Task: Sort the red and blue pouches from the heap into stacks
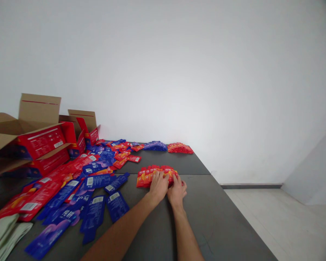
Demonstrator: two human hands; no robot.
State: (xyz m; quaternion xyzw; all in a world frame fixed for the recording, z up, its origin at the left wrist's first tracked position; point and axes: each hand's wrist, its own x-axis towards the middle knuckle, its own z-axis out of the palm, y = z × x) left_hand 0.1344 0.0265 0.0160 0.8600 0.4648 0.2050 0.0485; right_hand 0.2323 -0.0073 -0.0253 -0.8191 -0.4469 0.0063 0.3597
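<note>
Along the table's [222, 224] far edge, a red fanned row [180, 148] and a blue fanned row [155, 146] lie already arranged. Nearer, the left hand [159, 185] and right hand [176, 192] sit close together, fingers bent over the front red row [144, 177]; whether they pinch it I cannot tell. Loose packets [117, 207], unarranged, crowd leftward toward the open boxes [47, 141]; elbow room lies toward the right edge.
</note>
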